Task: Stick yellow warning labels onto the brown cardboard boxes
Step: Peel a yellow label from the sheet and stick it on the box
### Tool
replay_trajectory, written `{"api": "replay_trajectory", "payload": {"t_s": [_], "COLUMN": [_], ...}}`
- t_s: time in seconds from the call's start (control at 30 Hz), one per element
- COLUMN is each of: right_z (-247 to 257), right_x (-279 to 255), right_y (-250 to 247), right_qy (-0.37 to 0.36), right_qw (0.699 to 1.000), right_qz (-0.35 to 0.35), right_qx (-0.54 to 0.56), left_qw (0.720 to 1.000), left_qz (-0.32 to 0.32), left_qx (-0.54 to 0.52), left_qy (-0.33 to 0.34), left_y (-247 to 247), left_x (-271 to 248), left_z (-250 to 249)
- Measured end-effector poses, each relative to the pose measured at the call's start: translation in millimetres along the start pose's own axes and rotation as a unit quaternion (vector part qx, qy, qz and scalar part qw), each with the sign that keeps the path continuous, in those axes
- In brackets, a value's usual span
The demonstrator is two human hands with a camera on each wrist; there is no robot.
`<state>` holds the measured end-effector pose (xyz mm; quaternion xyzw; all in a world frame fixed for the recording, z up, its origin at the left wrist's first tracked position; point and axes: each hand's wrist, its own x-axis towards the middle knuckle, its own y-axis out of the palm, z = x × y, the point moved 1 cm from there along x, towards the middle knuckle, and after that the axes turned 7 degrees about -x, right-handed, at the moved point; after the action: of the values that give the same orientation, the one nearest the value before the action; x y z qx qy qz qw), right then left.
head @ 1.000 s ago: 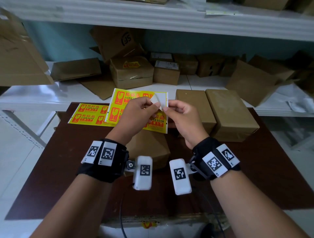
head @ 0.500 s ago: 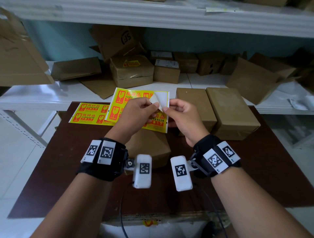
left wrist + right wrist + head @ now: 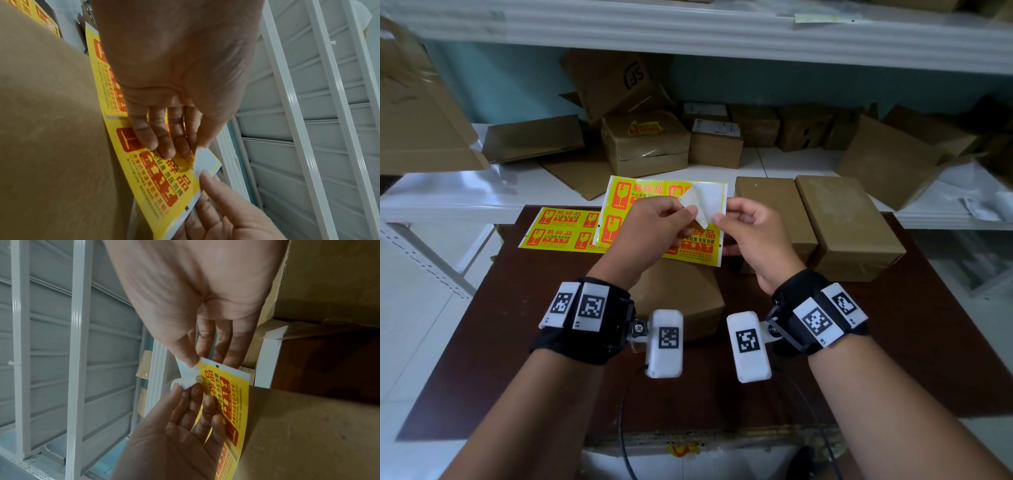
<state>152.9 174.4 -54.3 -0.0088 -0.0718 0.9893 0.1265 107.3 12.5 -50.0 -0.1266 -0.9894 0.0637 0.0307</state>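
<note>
I hold a yellow label sheet [image 3: 625,205] in the air over a brown cardboard box [image 3: 688,298] on the dark table. My left hand [image 3: 681,214] pinches the lifted corner of one label [image 3: 697,205], whose white underside shows. My right hand [image 3: 724,217] pinches the sheet's backing beside that corner. In the left wrist view my left fingers [image 3: 164,146] lie on the sheet's printed face [image 3: 164,186]. The right wrist view has my right thumb [image 3: 191,360] pressed on the white backing next to the curled corner [image 3: 188,379].
A second label sheet [image 3: 561,228] lies flat at the table's back left. Two plain brown boxes [image 3: 774,202] [image 3: 842,219] stand side by side at the back right. The white shelf [image 3: 431,198] behind holds several boxes, one [image 3: 647,144] bearing a yellow label.
The label's corner has peeled a little further from the backing, so more white shows. Both hands stay in nearly the same place.
</note>
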Motion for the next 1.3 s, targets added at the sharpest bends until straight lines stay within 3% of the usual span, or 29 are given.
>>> {"api": "replay_trajectory", "payload": {"t_s": [1.03,1.3], "right_z": [-5.2,-6.2], "right_x": [3.5,5.8], "right_y": [-6.5,-10.2], "right_qy": [0.016,0.024], "right_qw": [1.0,0.999], "right_qz": [-0.005,-0.019], "right_qx": [0.0,0.011], "left_qw": [1.0,0.998], "left_qz": [-0.027,-0.047], "left_qx": [-0.015,-0.042], "left_qy": [-0.003,-0.029], "left_y": [-5.8,-7.1], "left_x": [-1.1,2.4], "left_z": [-4.5,-2.4]}}
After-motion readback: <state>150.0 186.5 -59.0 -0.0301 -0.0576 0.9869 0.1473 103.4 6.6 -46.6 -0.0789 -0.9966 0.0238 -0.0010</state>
